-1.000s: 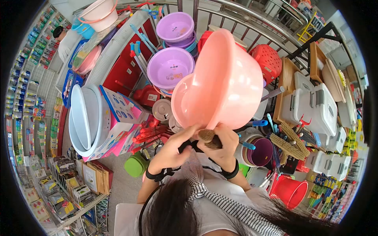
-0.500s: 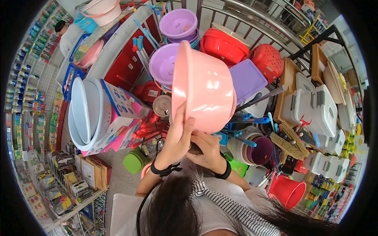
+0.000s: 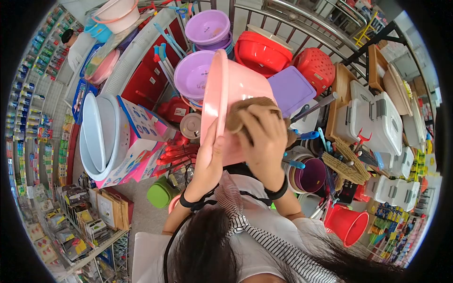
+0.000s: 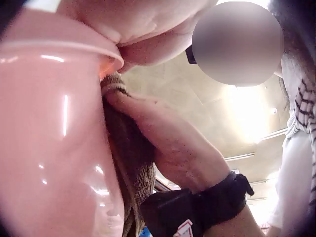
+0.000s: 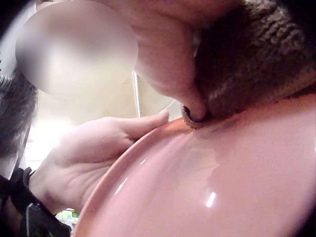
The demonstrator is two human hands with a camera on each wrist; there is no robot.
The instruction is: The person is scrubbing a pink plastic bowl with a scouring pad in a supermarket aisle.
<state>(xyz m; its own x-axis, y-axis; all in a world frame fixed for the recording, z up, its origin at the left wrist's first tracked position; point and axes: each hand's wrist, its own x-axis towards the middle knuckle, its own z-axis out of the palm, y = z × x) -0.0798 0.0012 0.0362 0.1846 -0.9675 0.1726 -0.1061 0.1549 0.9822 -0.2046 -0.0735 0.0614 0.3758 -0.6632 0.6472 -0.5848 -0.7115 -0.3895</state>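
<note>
A glossy pink basin (image 3: pixel 243 82) is tipped on its side in front of the chest, its outer wall turned to the right. My left hand (image 3: pixel 210 158) grips its rim from the near left, with the thumb on the outside. A brown, towel-like cloth (image 3: pixel 234 123) lies against the basin's outer wall, held under the bent fingers of my right hand (image 3: pixel 265 146). The right wrist view shows the thumb at the edge of the cloth (image 5: pixel 252 59), close against the pink wall. From the left wrist, the cloth (image 4: pixel 132 153) shows between the basin and the right hand.
Purple basins (image 3: pixel 196 75) and red basins (image 3: pixel 264 52) stand stacked ahead. Pale blue basins (image 3: pixel 101 137) sit on boxes at the left. Lidded storage boxes (image 3: pixel 373 122), brushes and a red bucket (image 3: pixel 347 225) crowd the right side. A green stool (image 3: pixel 161 192) stands on the floor.
The basin has turned and shifted left, showing more of its outer wall. My left hand has gone to the rim, and the right hand has brought the cloth up onto the wall.
</note>
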